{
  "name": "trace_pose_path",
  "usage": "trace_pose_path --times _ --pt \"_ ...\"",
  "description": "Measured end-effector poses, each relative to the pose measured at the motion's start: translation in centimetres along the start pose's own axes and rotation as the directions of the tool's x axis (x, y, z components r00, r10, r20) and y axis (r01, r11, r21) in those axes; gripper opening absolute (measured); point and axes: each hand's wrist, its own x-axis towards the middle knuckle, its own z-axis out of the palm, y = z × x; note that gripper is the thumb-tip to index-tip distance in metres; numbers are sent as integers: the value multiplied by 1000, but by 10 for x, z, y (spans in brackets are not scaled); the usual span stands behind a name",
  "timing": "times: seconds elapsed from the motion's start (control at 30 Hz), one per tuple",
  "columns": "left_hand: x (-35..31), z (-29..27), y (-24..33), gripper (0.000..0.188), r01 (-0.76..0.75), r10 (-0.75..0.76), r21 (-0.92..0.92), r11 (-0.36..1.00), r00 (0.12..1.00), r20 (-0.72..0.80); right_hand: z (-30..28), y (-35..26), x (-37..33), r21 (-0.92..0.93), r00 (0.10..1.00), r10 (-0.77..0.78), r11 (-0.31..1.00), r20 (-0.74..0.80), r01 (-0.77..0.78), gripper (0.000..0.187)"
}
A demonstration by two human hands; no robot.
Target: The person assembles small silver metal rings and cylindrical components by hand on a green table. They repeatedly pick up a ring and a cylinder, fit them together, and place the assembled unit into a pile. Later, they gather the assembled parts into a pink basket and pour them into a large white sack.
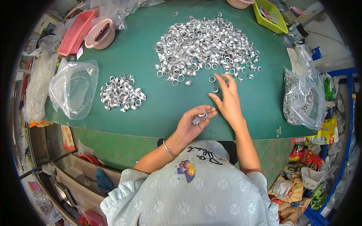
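Several silver metal rings (198, 119) rest in the curled fingers of my left hand (188, 126), low over the green table near its front edge. My right hand (230, 103) reaches forward with thumb and fingers apart, nothing visibly gripped. Its fingertips are by the near edge of a large heap of silver rings (205, 43), and they partly cover a ring there. Two loose rings lie beside that hand, one near the thumb (214, 89) and another a little farther off (212, 79). To the left sits a smaller pile of rings (122, 93).
A clear plastic bag (75, 90) lies at the table's left, with pink containers (77, 32) behind it. On the right edge stands a clear bag of rings (301, 98). A yellow-green basket (277, 24) is at the back right. Shelving and packets flank the green table (158, 98).
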Motion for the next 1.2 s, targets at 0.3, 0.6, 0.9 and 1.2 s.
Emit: trace_pose_path --times 0.3,0.6,0.9,1.2 --pt "0 -10 -1 30 -72 67 40 997 993 100 25 21 2 -111 996 -86 990 -36 82 28" --pt "-9 15 1 36 -321 331 562 762 939 87 -20 -15 -27 807 788 181 -208 588 -553 21" --pt "-10 15 8 28 -393 310 660 640 918 246 -16 -10 -49 865 851 219 57 477 -499 16" --pt "-10 5 15 34 49 -97 205 977 969 228 -15 -20 -48 908 879 246 -202 409 -366 23"
